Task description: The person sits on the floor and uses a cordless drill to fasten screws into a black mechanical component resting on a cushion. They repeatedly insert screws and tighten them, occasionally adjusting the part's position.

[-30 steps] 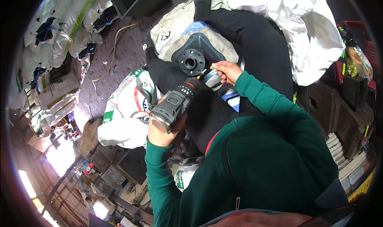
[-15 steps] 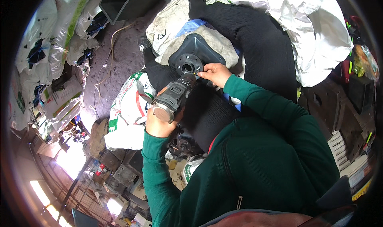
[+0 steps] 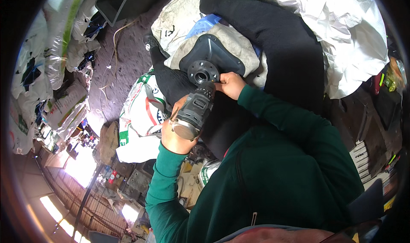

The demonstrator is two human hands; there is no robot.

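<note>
My left hand [image 3: 176, 137] is wrapped round a grey and black cordless drill [image 3: 193, 115], whose chuck points away from me at a black moulded part. That part has a wide plate with rounded corners [image 3: 230, 60] and a round flange [image 3: 203, 68] with holes about a central opening. It rests between my legs, over a stained pale cloth sack [image 3: 242, 47]. At the right edge of the flange my right hand [image 3: 232, 86] is closed, its thumb and finger pinched close to the drill's tip. What they hold is hidden from me.
White sacking [image 3: 352, 42] spreads at the far right. A printed white bag [image 3: 139, 115] lies by my left leg. Filled plastic bags [image 3: 60, 42] stand along the left, with a cable [image 3: 114, 46] on the floor and a black bin [image 3: 117, 4] at the far left.
The drill in my left hand has shifted slightly right and towards me, with its chuck still close to the flange. My right hand remains by the flange's edge.
</note>
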